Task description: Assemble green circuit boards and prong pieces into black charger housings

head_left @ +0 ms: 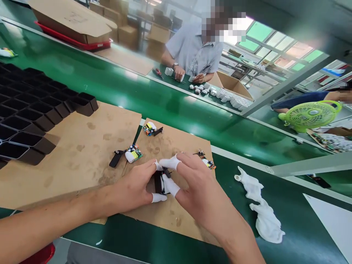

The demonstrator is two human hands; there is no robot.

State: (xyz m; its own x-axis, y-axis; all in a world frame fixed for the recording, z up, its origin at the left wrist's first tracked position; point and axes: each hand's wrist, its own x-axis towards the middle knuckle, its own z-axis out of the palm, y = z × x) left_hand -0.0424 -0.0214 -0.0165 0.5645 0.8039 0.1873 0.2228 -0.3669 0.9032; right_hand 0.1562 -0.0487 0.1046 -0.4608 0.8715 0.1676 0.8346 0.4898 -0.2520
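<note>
Both my hands meet over a brown cardboard sheet [170, 212] and pinch one small black part [158, 182] between them. My left hand [134, 187] grips it from the left with white finger cots on thumb and forefinger. My right hand [192, 183] holds it from the right, its cotted thumb and forefinger on the part, the other fingers spread. Small circuit boards lie close by: one with a white and yellow piece [132, 154] and a black lead, one [150, 128] farther back, one [207, 162] just right of my right hand.
A black compartment tray [33, 113] stands at the left on a second cardboard sheet [82, 154]. White gloves [264, 212] lie on the green belt at the right. A person in a grey shirt [194, 51] works across the belt, with a green fan [310, 115] at right.
</note>
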